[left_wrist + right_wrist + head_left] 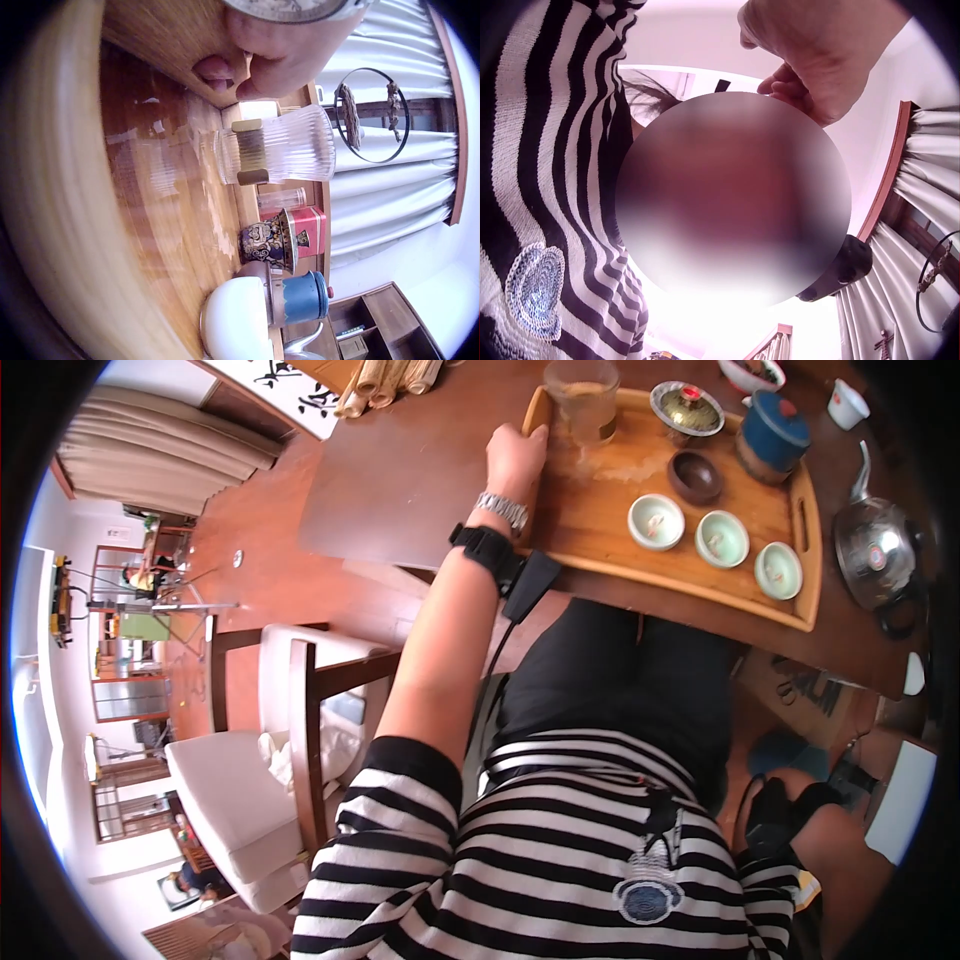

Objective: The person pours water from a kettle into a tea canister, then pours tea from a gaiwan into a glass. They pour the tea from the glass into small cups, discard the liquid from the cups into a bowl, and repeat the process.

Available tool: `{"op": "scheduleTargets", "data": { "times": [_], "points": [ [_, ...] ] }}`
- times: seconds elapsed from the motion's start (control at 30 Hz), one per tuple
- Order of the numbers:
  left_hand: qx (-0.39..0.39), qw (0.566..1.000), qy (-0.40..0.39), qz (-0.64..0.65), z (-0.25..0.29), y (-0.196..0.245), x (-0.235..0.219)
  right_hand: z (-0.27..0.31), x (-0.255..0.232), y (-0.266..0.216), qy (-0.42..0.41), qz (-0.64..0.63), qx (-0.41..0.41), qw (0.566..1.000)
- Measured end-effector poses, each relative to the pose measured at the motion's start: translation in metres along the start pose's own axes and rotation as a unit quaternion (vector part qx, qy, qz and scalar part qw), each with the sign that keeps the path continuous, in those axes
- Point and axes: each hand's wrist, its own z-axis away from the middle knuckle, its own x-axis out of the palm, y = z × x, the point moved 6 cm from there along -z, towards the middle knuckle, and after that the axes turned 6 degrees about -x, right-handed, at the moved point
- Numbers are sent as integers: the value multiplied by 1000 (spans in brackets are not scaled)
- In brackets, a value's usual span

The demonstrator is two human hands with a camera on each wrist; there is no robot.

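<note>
The wooden tray (582, 520) by the table's (395, 490) near edge looks stiff and probably hefty with breakable cups (722, 540) aboard, so use both end slots (804, 525) (left hand (514, 462) grips one, right hand (817, 56) curls loosely).

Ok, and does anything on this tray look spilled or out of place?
Possibly a spill: pale, irregular patches mark the wooden tray near the ribbed glass, like wet spots, though glare or worn finish could explain them. The three pale green cups look upright.
</note>
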Motion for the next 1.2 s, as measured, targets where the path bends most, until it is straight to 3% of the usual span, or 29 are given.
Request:
{"op": "scheduleTargets", "data": {
  "times": [0.03, 0.2, 0.23, 0.27, 0.33, 0.37, 0.4, 0.43, 0.47, 0.57, 0.67, 0.8, 0.87, 0.93, 1.07, 1.2],
  "points": [
    [-14, 999, -2, -30, 3, 1, -1, -5, 1, -1, -19, 2, 6, 1000],
    [-14, 999, 0, -44, 14, 9, -6, 5, -45, -22, 165, 237, 85, 954],
    [38, 997, 40, -58, 2, 0, -1, 15, -57, -10, 114, 284, 159, 939],
    [28, 998, 27, -58, 2, -1, -1, 12, -69, 12, 105, 321, 174, 925],
    [40, 997, 42, -55, 4, 2, -2, 12, -109, 25, 108, 421, 272, 858],
    [14, 999, 19, -46, 7, 4, -2, 13, -125, 32, 54, 491, 281, 823],
    [-13, 999, -3, -39, 12, 7, -4, 17, -147, 32, 54, 508, 295, 807],
    [-12, 998, 1, -54, 15, 12, -7, 23, -170, 34, 114, 532, 306, 781],
    [-10, 999, 1, -44, 19, 17, -8, 28, -186, 41, 105, 577, 333, 738],
    [-2, 997, 8, -74, 25, 22, -12, 37, -220, 70, -8, 658, 419, 626],
    [5, 997, 7, -77, 26, 24, -12, 47, -248, 95, -99, 694, 439, 562],
    [6, 997, 7, -72, 28, 24, -11, 54, -238, 147, -274, 697, 418, 514],
    [8, 998, 7, -66, 29, 26, -12, 64, -242, 168, -323, 684, 449, 476],
    [1, 997, -1, -72, 31, 26, -12, 76, -252, 185, -354, 670, 482, 439],
    [5, 998, 8, -70, 34, 28, -13, 94, -267, 206, -366, 680, 547, 324],
    [-1, 998, -1, -62, 33, 27, -12, 106, -279, 213, -372, 692, 554, 276]
  ]
}}
